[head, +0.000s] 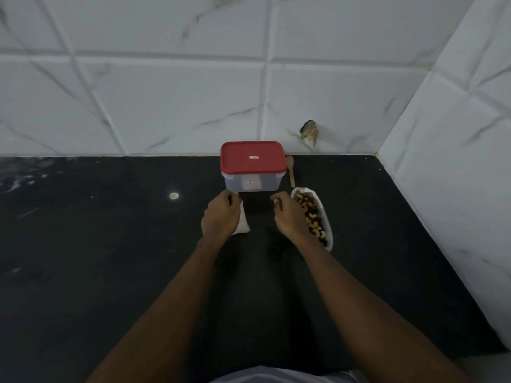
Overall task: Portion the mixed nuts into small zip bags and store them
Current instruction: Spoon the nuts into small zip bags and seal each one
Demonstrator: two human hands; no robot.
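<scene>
Mixed nuts, pale cashews among darker pieces, sit heaped in a white oval dish on the right of the black stone countertop. The dish lies just beside the right hand, partly tucked behind the wrist. Over to the left, a small pale zip bag lies flat on the counter, mostly covered by the left hand. That hand's fingers are curled down over the bag's far end, gripping it. The right hand's fingers are bent inward too, with a speck of white at the tips. Whether they pinch anything is too small to tell.

Right behind both hands stands a clear rectangular plastic container with a red lid, lid on, close to the wall. A small wooden spoon lies just to its right, bowl end toward the wall, handle pointing at the dish. Both bare forearms reach in from the bottom edge. A round pale spot marks the counter well to the left. Behind it all runs white marble-veined tiling, with a rough chipped hole low on the right.
</scene>
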